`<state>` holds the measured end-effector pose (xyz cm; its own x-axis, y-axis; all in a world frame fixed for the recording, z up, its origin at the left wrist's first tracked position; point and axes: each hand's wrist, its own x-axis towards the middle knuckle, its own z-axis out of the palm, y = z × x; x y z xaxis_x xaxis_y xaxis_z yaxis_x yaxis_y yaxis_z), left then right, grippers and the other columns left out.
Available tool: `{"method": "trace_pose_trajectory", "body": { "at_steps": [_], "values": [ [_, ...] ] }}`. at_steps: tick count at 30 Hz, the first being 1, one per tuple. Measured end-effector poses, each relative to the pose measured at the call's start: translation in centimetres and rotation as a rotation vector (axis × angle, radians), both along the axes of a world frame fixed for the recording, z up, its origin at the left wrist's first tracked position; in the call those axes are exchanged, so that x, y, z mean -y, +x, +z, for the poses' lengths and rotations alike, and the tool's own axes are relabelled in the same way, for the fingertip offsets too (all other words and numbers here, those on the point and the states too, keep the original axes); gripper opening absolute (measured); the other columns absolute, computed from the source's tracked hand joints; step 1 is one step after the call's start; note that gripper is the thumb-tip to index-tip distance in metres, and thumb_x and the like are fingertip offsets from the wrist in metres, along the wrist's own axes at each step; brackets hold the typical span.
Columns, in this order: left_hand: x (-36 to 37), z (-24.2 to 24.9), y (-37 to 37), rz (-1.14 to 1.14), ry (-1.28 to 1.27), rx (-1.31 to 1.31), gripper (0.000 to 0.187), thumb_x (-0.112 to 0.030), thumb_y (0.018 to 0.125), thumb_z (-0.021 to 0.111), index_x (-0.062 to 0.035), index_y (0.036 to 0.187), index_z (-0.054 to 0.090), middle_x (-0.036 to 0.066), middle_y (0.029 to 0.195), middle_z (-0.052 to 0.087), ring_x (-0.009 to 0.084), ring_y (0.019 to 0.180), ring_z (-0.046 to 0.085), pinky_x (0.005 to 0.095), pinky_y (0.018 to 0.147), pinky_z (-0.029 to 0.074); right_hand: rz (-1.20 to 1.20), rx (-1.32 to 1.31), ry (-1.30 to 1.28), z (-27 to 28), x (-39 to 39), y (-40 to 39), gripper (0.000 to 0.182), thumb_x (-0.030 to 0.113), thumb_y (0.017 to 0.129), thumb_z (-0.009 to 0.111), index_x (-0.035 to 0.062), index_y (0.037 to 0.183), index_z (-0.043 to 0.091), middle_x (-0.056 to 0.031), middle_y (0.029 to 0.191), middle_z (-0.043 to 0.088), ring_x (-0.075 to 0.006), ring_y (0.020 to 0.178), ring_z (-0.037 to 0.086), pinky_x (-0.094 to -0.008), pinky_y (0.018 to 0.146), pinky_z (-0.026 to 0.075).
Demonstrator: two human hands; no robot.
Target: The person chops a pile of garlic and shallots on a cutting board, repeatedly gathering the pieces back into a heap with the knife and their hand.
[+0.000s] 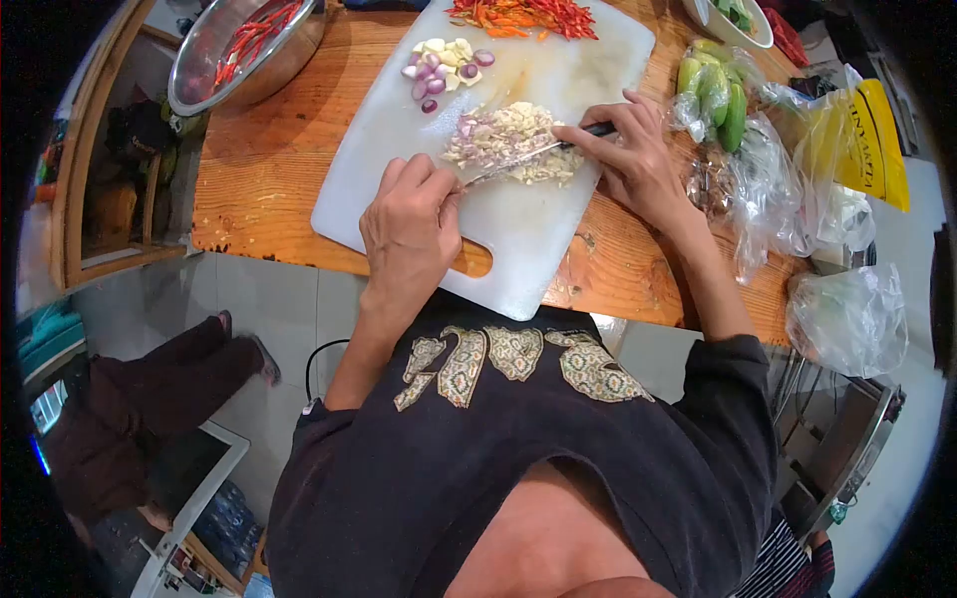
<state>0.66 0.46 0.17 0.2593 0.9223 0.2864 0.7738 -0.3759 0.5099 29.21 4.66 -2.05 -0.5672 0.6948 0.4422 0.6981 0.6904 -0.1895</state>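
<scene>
A knife [518, 159] with a black handle lies across a heap of chopped garlic and shallots [503, 132] on a white cutting board [374, 169]. My right hand [633, 159] is closed around its handle. At the blade's other end, my left hand [411, 214] pinches the tip between bent fingers. Whole peeled garlic cloves [454, 50] and purple shallots [427, 72] sit farther up the board. Sliced red and orange chillies [528, 15] lie along the board's far edge.
A metal bowl [284, 75] with red chillies stands at the left. Bagged cucumbers [713, 90], clear plastic bags [773, 189] and a yellow bag [872, 140] line the right side of the wooden table [249, 194]. A seated person [159, 399] is at lower left.
</scene>
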Motion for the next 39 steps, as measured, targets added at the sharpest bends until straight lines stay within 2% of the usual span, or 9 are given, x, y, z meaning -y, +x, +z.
{"method": "trace_pose_trajectory", "body": {
  "at_steps": [5, 9, 12, 22, 25, 29, 31, 35, 39],
  "values": [
    [0.5, 0.2, -0.3, 0.011, -0.019, -0.023, 0.012, 0.002, 0.077, 0.071, -0.0055, 0.084, 0.065, 0.007, 0.085, 0.056, 0.0288, 0.087, 0.059, 0.043, 0.07, 0.049, 0.05, 0.015, 0.026, 2.1, 0.3, -0.1, 0.068, 0.0, 0.068, 0.078, 0.0266, 0.13, 0.072, -0.0035, 0.111, 0.061, -0.026, 0.11, 0.059, -0.0544, 0.117, 0.037],
    [0.8, 0.3, -0.2, 0.005, -0.022, -0.03, 0.012, 0.002, 0.078, 0.072, -0.0051, 0.083, 0.064, 0.007, 0.084, 0.056, 0.029, 0.087, 0.059, 0.0434, 0.07, 0.049, 0.041, -0.017, 0.018, 0.1, -0.3, -0.4, 0.066, -0.001, 0.068, 0.076, 0.0259, 0.128, 0.073, -0.0029, 0.11, 0.061, -0.0244, 0.108, 0.06, -0.054, 0.117, 0.037],
    [0.7, 0.2, -0.4, 0.013, -0.021, -0.033, 0.011, 0.002, 0.078, 0.072, -0.0048, 0.083, 0.064, 0.007, 0.084, 0.055, 0.0291, 0.087, 0.059, 0.0436, 0.07, 0.049, 0.036, -0.021, 0.026, 2.1, 0.6, -0.6, 0.064, -0.001, 0.07, 0.074, 0.0258, 0.129, 0.072, -0.0042, 0.109, 0.061, -0.0259, 0.109, 0.06, -0.0544, 0.117, 0.037],
    [0.8, 0.1, -0.4, 0.02, -0.017, -0.016, 0.01, 0.002, 0.078, 0.072, -0.0033, 0.085, 0.067, 0.009, 0.082, 0.056, 0.029, 0.082, 0.058, 0.0411, 0.068, 0.046, 0.017, 0.06, 0.012, 1.7, 0.2, -0.7, 0.063, 0.001, 0.074, 0.072, 0.0288, 0.13, 0.072, -0.0042, 0.11, 0.062, -0.0255, 0.109, 0.06, -0.0541, 0.119, 0.035],
    [1.2, 0.1, -0.1, -0.016, -0.03, 0.022, 0.01, 0.003, 0.078, 0.072, -0.0032, 0.086, 0.067, 0.009, 0.082, 0.056, 0.0296, 0.082, 0.058, 0.0414, 0.069, 0.046, 0.029, 0.058, 0.032, 3.2, 1.0, 0.0, 0.062, 0.001, 0.074, 0.072, 0.0286, 0.129, 0.072, -0.0038, 0.111, 0.062, -0.025, 0.108, 0.06, -0.0533, 0.118, 0.036],
    [0.8, -0.1, 0.5, -0.004, 0.001, 0.004, 0.01, 0.002, 0.078, 0.072, -0.0036, 0.085, 0.066, 0.009, 0.083, 0.057, 0.0301, 0.083, 0.059, 0.0422, 0.069, 0.047, -0.025, 0.0, -0.012, 0.1, 0.9, 0.2, 0.063, 0.0, 0.071, 0.073, 0.0271, 0.129, 0.073, -0.0038, 0.111, 0.062, -0.0255, 0.109, 0.059, -0.0521, 0.117, 0.038],
    [0.7, 0.1, 0.2, -0.017, -0.006, -0.019, 0.011, -0.001, 0.079, 0.073, -0.0053, 0.082, 0.064, 0.007, 0.082, 0.056, 0.0295, 0.084, 0.059, 0.043, 0.068, 0.049, 0.001, -0.02, -0.003, 1.1, 1.0, 0.2, 0.066, -0.001, 0.07, 0.072, 0.0268, 0.13, 0.072, -0.0045, 0.111, 0.062, -0.0269, 0.109, 0.059, -0.0515, 0.116, 0.038],
    [0.9, -0.3, 0.2, 0.002, -0.009, -0.001, 0.011, 0.0, 0.078, 0.073, -0.003, 0.087, 0.067, 0.01, 0.084, 0.058, 0.0316, 0.084, 0.059, 0.043, 0.071, 0.047, 0.033, -0.039, -0.013, -0.7, -0.1, 0.5, 0.07, -0.004, 0.069, 0.072, 0.0265, 0.131, 0.071, -0.0057, 0.112, 0.061, -0.0294, 0.109, 0.058, -0.0517, 0.115, 0.039],
    [0.3, -0.2, 0.3, 0.029, 0.015, -0.01, 0.012, 0.0, 0.078, 0.073, -0.0038, 0.088, 0.067, 0.009, 0.085, 0.058, 0.0312, 0.085, 0.059, 0.0429, 0.072, 0.047, 0.038, -0.03, 0.014, 1.0, -0.3, 0.1, 0.068, -0.003, 0.069, 0.072, 0.0262, 0.131, 0.072, -0.006, 0.111, 0.061, -0.0303, 0.108, 0.058, -0.0516, 0.114, 0.04]
  ]
}}
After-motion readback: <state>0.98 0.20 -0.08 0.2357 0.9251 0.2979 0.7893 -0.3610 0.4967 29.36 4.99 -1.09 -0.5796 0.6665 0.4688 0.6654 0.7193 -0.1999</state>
